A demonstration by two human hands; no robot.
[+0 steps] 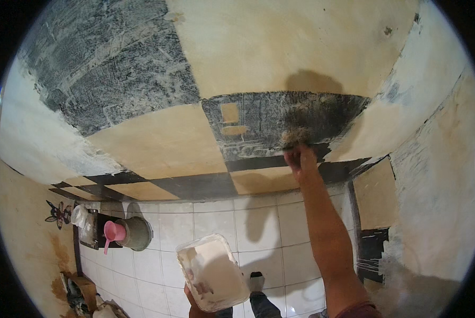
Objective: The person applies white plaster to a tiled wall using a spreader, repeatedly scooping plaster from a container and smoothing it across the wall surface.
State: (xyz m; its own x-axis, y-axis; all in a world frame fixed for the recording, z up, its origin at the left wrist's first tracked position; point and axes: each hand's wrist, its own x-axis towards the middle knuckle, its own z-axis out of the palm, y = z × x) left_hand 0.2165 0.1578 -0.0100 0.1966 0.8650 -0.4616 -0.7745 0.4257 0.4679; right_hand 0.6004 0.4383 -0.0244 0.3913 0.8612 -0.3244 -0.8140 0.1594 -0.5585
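My right hand is raised to the wall, its fingers closed. Just above them a blurred brownish patch shows against a dark square of the painted wall; I cannot tell what kind of thing the hand holds. Whitish smears and two small tan patches mark that dark square. Down low, my left hand grips the near left side of a white rectangular tub, which is tilted and has pale cream paint-like stuff inside. Part of the left hand is hidden by the tub.
Cream and black squares cover the wall. At left on the white tiled floor stand a grey bucket and a pink dipper beside a dark box-like thing. Bags lie at lower left. My foot is below.
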